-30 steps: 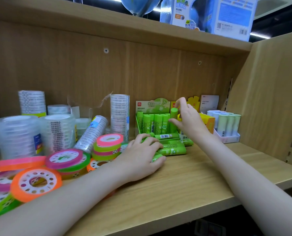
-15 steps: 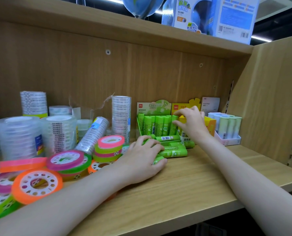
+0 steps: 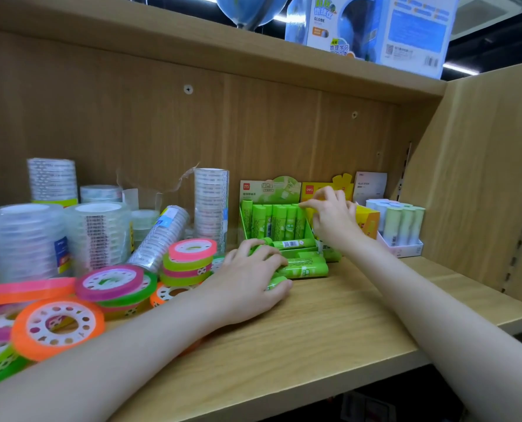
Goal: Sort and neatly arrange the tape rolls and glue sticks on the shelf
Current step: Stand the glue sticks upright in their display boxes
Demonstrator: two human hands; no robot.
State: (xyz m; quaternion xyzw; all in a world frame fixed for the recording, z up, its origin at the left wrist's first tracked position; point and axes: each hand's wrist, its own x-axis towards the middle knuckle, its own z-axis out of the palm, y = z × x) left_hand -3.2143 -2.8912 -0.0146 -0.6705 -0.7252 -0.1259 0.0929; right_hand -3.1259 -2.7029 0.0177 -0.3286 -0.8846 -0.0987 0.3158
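Several green glue sticks [image 3: 279, 222] stand upright in a green display box [image 3: 244, 226] at the back of the shelf. My right hand [image 3: 334, 222] reaches over the box, its fingertips pinched on the cap of the rightmost stick [image 3: 299, 223]. In front of the box lie loose green glue sticks [image 3: 307, 268]. My left hand [image 3: 249, 283] is curled over some of them, one stick showing under its fingers. Coloured tape rolls [image 3: 192, 252] and an orange roll [image 3: 57, 327] are piled at the left, with clear tape stacks [image 3: 25, 239] behind them.
A yellow box [image 3: 366, 222] and a white tray of pastel glue sticks [image 3: 404, 222] stand at the right by the side wall [image 3: 482, 178]. Globe boxes [image 3: 372, 28] sit on the upper shelf. Bare wood [image 3: 330, 330] runs along the shelf's front.
My right hand has lowered the upright green glue stick into the box's right end, and its fingers now sit on the cap. My left hand has stayed on the loose sticks.
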